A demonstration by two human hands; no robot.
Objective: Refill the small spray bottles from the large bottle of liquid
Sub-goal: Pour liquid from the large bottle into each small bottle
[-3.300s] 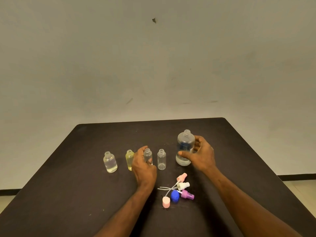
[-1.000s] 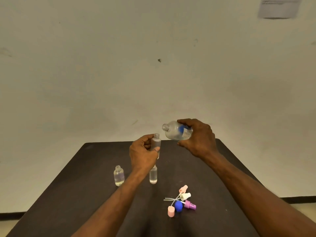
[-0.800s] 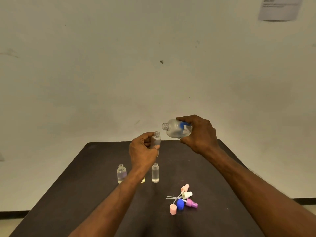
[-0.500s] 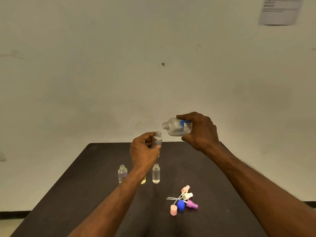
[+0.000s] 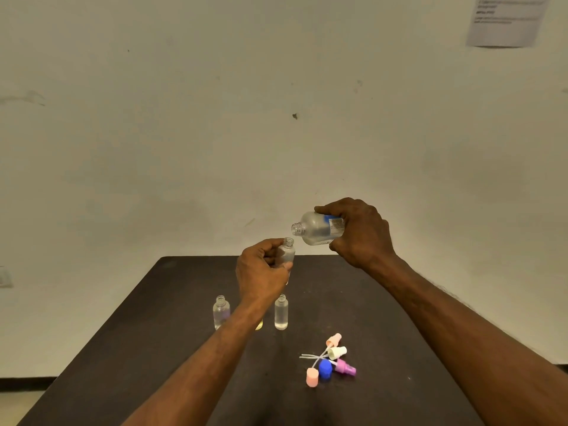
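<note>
My left hand [image 5: 261, 272] pinches an upright small spray bottle [image 5: 287, 255]; my right hand [image 5: 358, 233] grips the large bottle [image 5: 315, 229], tipped sideways, mouth just above, holding clear liquid.

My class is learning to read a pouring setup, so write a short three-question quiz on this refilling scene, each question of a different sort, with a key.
1. True or false: the large bottle in the right hand is tilted on its side, mouth toward the small bottle.
2. Which hand holds the small bottle? A) left hand B) right hand
3. Fill in: the loose spray caps lie on the dark ____.

Key: 1 true; 2 A; 3 table.
</note>
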